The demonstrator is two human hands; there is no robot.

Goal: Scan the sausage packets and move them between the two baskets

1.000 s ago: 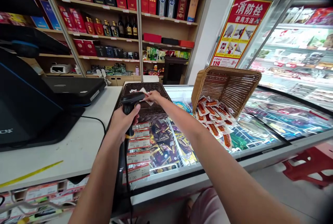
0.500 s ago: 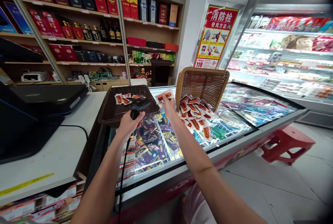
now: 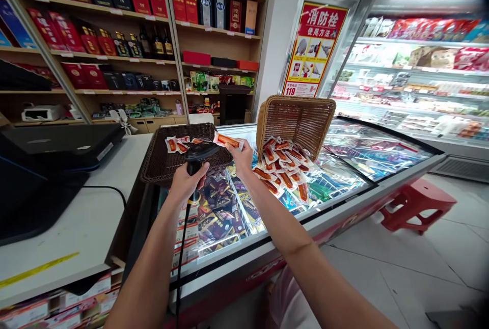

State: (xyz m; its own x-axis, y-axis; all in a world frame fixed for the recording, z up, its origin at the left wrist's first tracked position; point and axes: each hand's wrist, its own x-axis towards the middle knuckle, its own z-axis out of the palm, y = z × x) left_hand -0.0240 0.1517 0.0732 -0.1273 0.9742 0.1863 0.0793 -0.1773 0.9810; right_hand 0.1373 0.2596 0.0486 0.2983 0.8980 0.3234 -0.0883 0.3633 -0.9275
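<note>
My left hand (image 3: 188, 182) is wrapped round the handle of a black barcode scanner (image 3: 201, 151), whose cord hangs down in front of the freezer. Between the fingers of my right hand (image 3: 241, 157) is a packaged sausage (image 3: 226, 140), a reddish-brown stick in a clear wrapper, held just right of the scanner head. Behind the scanner, a dark brown wicker basket (image 3: 153, 166) holds a few similar packets (image 3: 176, 144). To the right, a light brown wicker basket (image 3: 316, 110) lies tipped on its side, with many sausage packets (image 3: 287, 179) spilling from it onto the freezer glass.
Both baskets rest on a glass-topped chest freezer (image 3: 328, 213) full of packaged goods. A counter (image 3: 76, 227) with a black device stands at the left. A red plastic stool (image 3: 424, 199) is on the floor at the right. Shelves with boxes line the back wall.
My right hand has shifted left, bringing the packaged sausage nearer to the scanner head and the dark basket. The scanner stays in my left hand. The view has shifted slightly.
</note>
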